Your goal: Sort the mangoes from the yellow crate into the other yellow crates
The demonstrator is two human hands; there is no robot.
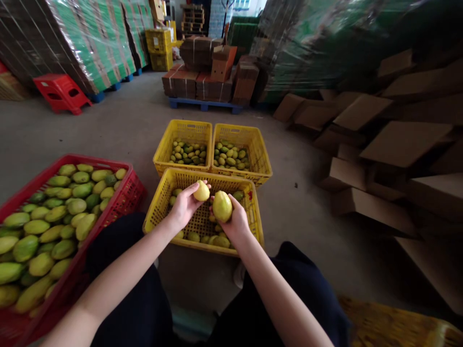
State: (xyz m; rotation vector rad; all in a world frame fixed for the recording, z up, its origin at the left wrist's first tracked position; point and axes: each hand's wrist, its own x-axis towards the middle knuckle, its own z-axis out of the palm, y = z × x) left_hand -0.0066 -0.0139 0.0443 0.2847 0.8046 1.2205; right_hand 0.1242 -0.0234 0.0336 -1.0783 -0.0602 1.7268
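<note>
My left hand (186,205) is closed around a small yellow lemon (201,191), thumb on its near side. In my right hand (237,217) sits a larger yellow-green lemon (222,207), gripped with the thumb along its right side. Both hands are over the near yellow crate (257,212), the two lemons a short gap apart. Inside that crate, several lemons (219,241) lie along the near side, with others at the far corners; my hands and forearms hide part of it.
To the left stands a red crate (135,188) heaped with green and yellow lemons (65,221). Two more yellow crates, left (162,149) and right (262,154), hold lemons behind the near one. Cardboard boxes (401,140) pile up at right. A red stool (61,91) and loaded blue pallet (204,103) stand farther back.
</note>
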